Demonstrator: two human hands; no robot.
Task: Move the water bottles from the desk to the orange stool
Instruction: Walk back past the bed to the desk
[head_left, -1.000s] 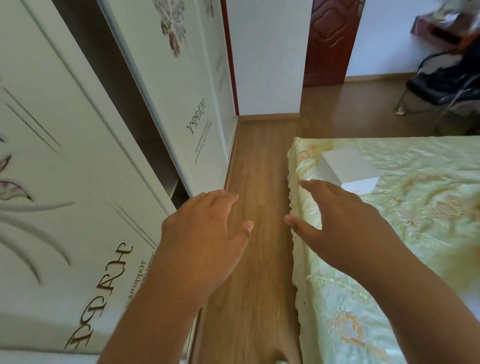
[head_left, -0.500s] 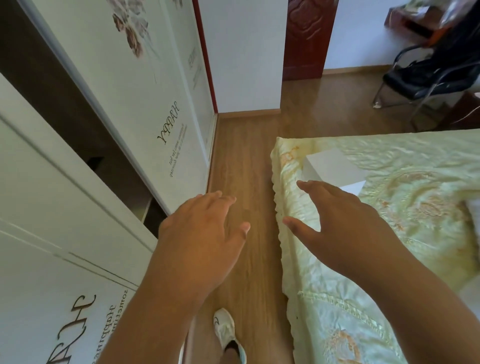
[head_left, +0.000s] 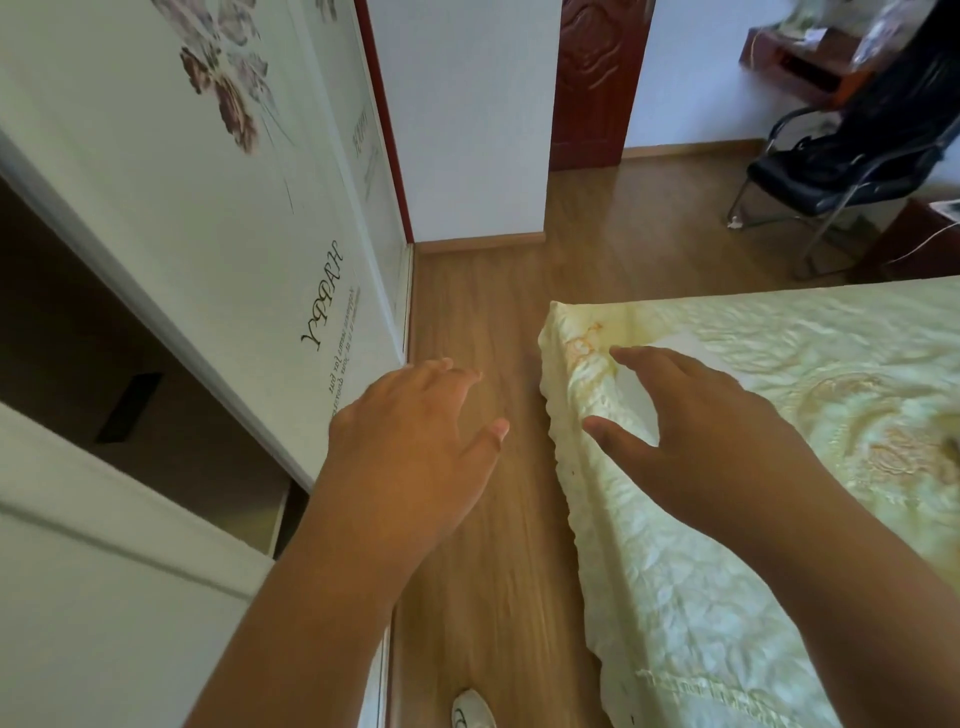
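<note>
No water bottle and no orange stool shows in the head view. My left hand (head_left: 415, 441) is held out palm down over the wooden floor (head_left: 488, 322), fingers relaxed and spread, holding nothing. My right hand (head_left: 696, 441) reaches forward above the corner of the bed, fingers loosely spread and empty. A brown desk (head_left: 795, 62) with some clutter stands far away at the top right, partly hidden by the chair.
A bed with a pale green quilt (head_left: 779, 519) fills the right side, a white box (head_left: 639, 395) lying on it under my right hand. White sliding wardrobe doors (head_left: 208, 234) line the left. A black chair (head_left: 852, 156) stands at the far right; a dark red door (head_left: 597, 78) lies ahead.
The view has advanced along the aisle between wardrobe and bed. Both hands stay held out and empty. A white shoe has come into view at the bottom.
</note>
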